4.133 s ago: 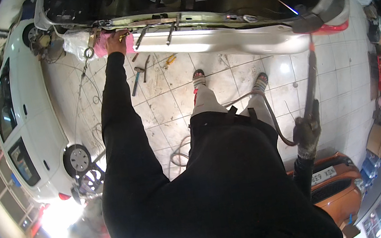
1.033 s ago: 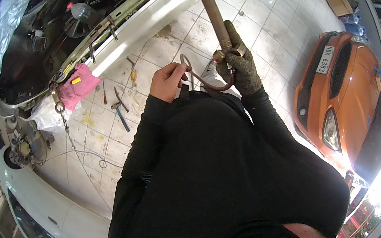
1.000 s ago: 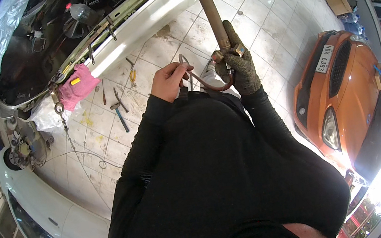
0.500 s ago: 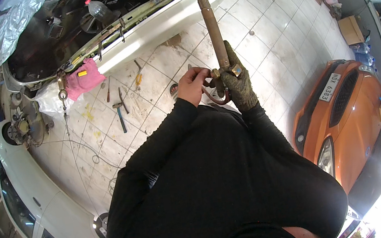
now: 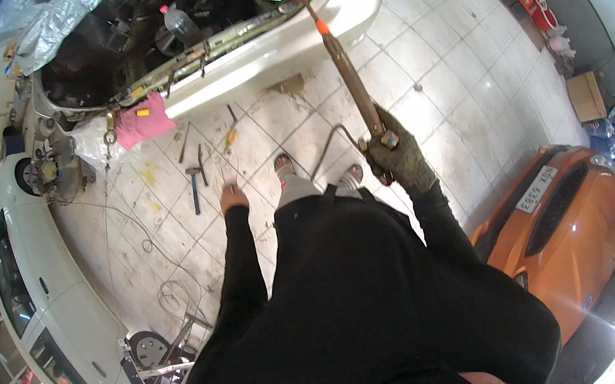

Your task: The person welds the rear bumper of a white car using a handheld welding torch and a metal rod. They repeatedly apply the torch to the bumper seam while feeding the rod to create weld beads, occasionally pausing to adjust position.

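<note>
My right hand (image 5: 402, 157), in a dirty work glove, is wrapped round the lower end of a long brownish gas torch (image 5: 350, 80). The torch has brass fittings at its base and an orange section near its thin tip. It slants up and away, its tip close to the rear edge of a white car body (image 5: 264, 49). A hose (image 5: 326, 146) curves down from the torch's base toward my feet. My bare left hand (image 5: 233, 196) hangs low at my left side, away from the torch. Its fingers are too small and blurred to make out.
On the tiled floor lie a hammer (image 5: 195, 192) and several other hand tools. A pink cloth (image 5: 144, 122) hangs on the white body's edge. An orange car (image 5: 564, 227) stands at right, a pale car (image 5: 51, 267) at left. Loose cable (image 5: 147, 246) runs across the left floor.
My left hand has let go of the fittings at the torch's base and dropped to the left. The torch leans further left, and the hose and my feet now show.
</note>
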Demonstrator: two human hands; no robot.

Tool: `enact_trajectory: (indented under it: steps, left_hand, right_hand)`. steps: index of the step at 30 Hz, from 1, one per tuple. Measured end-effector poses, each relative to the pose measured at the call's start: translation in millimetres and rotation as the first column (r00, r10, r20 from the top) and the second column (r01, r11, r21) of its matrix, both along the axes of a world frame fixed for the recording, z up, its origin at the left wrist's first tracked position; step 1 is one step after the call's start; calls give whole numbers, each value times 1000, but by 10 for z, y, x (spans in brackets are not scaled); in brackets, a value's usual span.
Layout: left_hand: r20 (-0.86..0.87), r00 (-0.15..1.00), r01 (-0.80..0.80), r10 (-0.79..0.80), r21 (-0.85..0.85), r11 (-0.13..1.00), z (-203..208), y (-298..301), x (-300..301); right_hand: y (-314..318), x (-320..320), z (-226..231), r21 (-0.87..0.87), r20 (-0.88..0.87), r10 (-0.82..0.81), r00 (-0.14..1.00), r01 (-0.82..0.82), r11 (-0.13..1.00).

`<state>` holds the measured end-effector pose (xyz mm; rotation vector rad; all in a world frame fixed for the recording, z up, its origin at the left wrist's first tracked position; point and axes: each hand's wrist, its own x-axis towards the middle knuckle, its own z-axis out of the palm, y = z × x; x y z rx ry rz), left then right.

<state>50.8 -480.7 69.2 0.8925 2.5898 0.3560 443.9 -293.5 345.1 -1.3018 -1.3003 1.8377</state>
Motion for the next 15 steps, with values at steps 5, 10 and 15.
enact_trajectory:
  steps: [5, 10, 15]
  left_hand:
    - [470, 733, -444, 492, -217, 869, -247, -815, 167]
    - [540, 701, -479, 466, -128, 868, 284, -722, 517]
    - [582, 746, -422, 323, 38, 906, 532, -7, 468]
  right_hand:
    - [113, 149, -90, 154, -17, 21, 1000, -19, 988]
    - [351, 182, -25, 30, -95, 85, 992, -82, 996]
    - [717, 82, -153, 76, -206, 50, 977, -35, 996]
